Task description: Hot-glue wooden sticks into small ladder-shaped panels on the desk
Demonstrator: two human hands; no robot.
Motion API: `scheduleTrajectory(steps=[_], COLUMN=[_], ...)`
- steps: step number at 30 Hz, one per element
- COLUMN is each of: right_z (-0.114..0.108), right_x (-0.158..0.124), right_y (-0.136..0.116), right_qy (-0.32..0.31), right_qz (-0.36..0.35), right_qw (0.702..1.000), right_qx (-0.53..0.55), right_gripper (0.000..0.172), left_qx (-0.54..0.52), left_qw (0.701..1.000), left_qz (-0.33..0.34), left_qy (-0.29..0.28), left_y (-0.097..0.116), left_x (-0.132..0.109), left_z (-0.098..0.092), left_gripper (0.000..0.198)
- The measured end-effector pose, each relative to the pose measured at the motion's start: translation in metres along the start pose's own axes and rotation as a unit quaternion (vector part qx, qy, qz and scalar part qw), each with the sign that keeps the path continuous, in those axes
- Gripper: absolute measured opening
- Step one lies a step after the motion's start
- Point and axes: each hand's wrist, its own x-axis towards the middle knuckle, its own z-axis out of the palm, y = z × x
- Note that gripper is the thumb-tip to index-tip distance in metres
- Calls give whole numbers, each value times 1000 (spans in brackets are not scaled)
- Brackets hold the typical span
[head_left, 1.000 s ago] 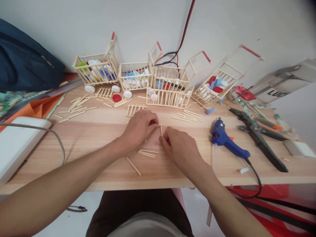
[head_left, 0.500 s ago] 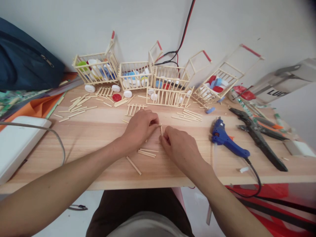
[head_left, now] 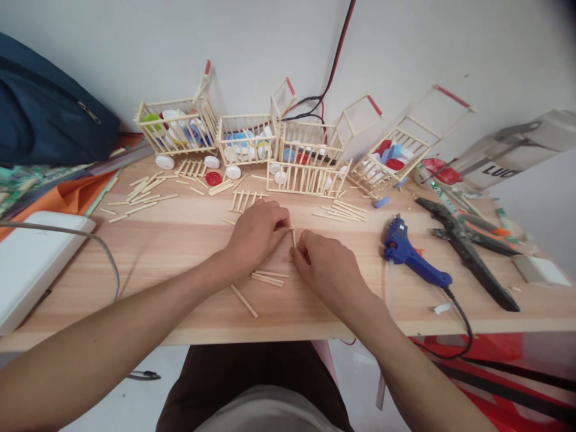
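My left hand is closed low over the middle of the table, its thumb and fingertips pinched at the far end of a thin wooden stick. My right hand pinches the near end of that same stick. Anything else under the left palm is hidden. Just in front of the hands lie several loose wooden sticks, and a single stick rests closer to the table's front edge. Beyond my left hand sits a small ladder-like stick frame.
Stick-built toy carts holding coloured bottle caps line the wall. A blue glue gun and a black-handled cutter lie right. A white box and grey cable lie left. More sticks are scattered behind the hands.
Both hands keep nearly the same place and grip on the stick. The view has shifted very slightly; nothing else visibly moved.
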Motion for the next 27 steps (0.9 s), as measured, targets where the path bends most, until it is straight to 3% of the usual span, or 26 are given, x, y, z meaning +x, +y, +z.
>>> scheduleTrajectory(steps=[12,27], right_z=[4,-2], right_x=[0,-9], right_y=[9,-9], right_qy=[-3,10], right_qz=[3,17], right_qw=[996,999], right_qx=[90,45], right_gripper=[18,11], left_qx=[47,85], left_qw=[999,994], left_qz=[17,63], left_qy=[-10,-32], left_y=[3,5], left_x=[1,3], left_z=[-1,-5], left_gripper=[13,18])
